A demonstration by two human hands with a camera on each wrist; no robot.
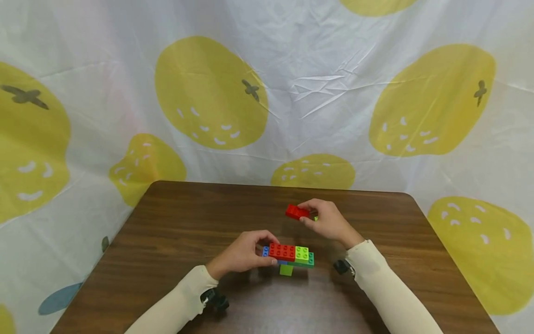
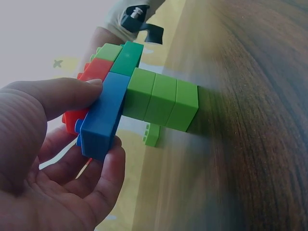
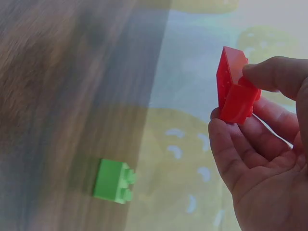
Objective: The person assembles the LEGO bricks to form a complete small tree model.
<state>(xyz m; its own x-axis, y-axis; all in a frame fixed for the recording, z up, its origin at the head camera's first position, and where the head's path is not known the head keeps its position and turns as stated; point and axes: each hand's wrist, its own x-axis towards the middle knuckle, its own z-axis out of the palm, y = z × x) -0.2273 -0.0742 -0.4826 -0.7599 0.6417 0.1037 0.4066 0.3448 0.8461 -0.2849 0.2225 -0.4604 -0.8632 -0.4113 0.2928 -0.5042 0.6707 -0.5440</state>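
My left hand (image 1: 242, 253) holds one end of a toy-brick build. Its thumb lies along the side of a blue brick (image 2: 102, 118), with fingers curled beneath. Beside the blue brick is a dark green brick (image 2: 127, 58); a red brick (image 1: 282, 251) and a lime brick (image 1: 301, 253) sit on top of this row. Underneath, a column of lime bricks (image 2: 161, 98) reaches down to the table. Farther back, my right hand (image 1: 327, 220) pinches a separate red brick (image 3: 235, 86) between thumb and fingers, raised above the tabletop, studs facing the palm in the right wrist view.
A loose light green brick (image 3: 110, 180) stands on the brown wooden table (image 1: 200, 208), partly behind the right hand in the head view. A white curtain (image 1: 308, 55) printed with yellow fruit hangs beyond the table's back edge. Both wrists wear small dark camera mounts (image 1: 216, 299).
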